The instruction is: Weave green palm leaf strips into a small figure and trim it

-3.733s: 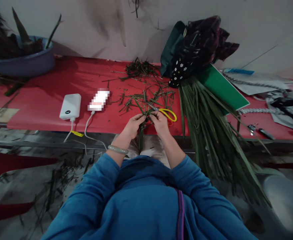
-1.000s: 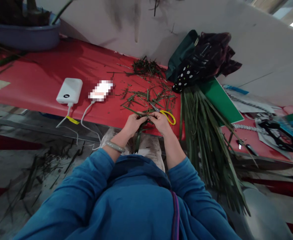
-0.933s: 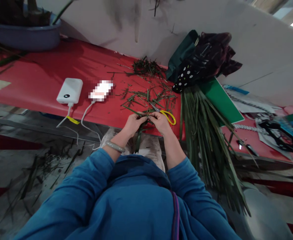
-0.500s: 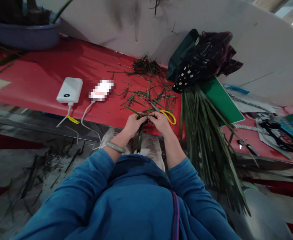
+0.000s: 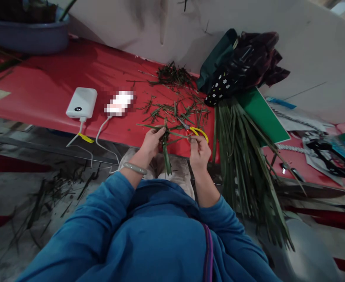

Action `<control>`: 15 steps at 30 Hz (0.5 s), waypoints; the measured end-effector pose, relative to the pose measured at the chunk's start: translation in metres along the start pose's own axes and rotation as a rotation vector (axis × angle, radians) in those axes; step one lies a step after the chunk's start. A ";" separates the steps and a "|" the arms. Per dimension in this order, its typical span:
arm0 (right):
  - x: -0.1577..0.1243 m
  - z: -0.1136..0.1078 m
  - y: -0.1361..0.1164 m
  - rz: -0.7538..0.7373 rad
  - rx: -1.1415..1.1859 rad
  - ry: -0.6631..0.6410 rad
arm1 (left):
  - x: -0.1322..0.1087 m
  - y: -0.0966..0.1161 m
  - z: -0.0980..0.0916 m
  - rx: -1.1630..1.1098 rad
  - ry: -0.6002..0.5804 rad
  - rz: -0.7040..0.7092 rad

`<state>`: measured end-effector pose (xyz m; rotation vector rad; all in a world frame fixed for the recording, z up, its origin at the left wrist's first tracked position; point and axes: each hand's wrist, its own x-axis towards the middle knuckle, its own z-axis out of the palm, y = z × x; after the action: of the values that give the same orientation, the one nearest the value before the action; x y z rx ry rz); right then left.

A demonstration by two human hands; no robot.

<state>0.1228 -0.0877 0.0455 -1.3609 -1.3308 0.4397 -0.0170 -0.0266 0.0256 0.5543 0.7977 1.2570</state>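
Between my hands is a small woven piece of green palm leaf (image 5: 166,147), with strips sticking out several ways and one tail hanging toward my lap. My left hand (image 5: 153,141) pinches it at its knot. To the right, my right hand (image 5: 200,152) is closed on the end of a thin leaf strip (image 5: 178,135) that stretches out from the knot. Scissors with yellow handles (image 5: 198,132) lie on the table just beyond my right hand. Cut leaf scraps (image 5: 175,109) are scattered behind the woven piece.
A white power bank (image 5: 82,102) and a blurred lit phone (image 5: 120,103), both cabled, lie left on the red table (image 5: 51,84). A bundle of long palm leaves (image 5: 240,156) hangs over the edge at right, beside a dark plastic bag (image 5: 249,58). A blue basin (image 5: 28,37) stands far left.
My hands have moved apart. The right hand has drawn a leaf strip out to the right, while the left has stayed on the knot. The view has shifted slightly.
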 end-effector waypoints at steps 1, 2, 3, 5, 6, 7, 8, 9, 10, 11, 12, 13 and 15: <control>-0.007 0.001 0.004 0.082 0.037 -0.047 | 0.001 0.001 0.000 -0.007 0.004 -0.003; -0.013 0.004 0.010 0.171 0.062 -0.122 | 0.001 0.002 0.000 -0.006 0.006 -0.011; -0.019 0.007 0.016 0.242 0.073 -0.218 | 0.001 0.002 -0.001 -0.005 0.007 -0.021; -0.028 0.016 0.029 0.327 0.080 -0.420 | 0.000 0.004 -0.001 -0.005 -0.001 -0.034; -0.033 0.021 0.033 0.342 0.077 -0.495 | -0.001 0.005 0.000 -0.005 -0.009 -0.037; -0.037 0.024 0.037 0.344 0.073 -0.543 | -0.002 0.006 0.000 -0.007 -0.014 -0.039; -0.040 0.027 0.038 0.331 0.061 -0.559 | -0.003 0.007 0.000 -0.010 -0.017 -0.040; -0.043 0.028 0.039 0.308 0.039 -0.541 | -0.004 0.007 0.001 -0.015 -0.020 -0.040; -0.046 0.028 0.038 0.282 0.012 -0.504 | -0.005 0.008 0.001 -0.022 -0.020 -0.037; -0.048 0.028 0.037 0.256 -0.021 -0.469 | -0.005 0.008 0.002 -0.030 -0.017 -0.033; -0.050 0.027 0.035 0.233 -0.055 -0.446 | -0.005 0.008 0.002 -0.035 -0.011 -0.029; -0.051 0.026 0.034 0.218 -0.083 -0.444 | -0.004 0.007 0.002 -0.036 -0.005 -0.025; -0.053 0.024 0.030 0.223 -0.102 -0.503 | -0.003 0.006 0.003 -0.026 0.011 -0.023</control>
<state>0.0997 -0.1146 -0.0092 -1.5525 -1.6264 0.9216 -0.0189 -0.0282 0.0325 0.5167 0.7936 1.2486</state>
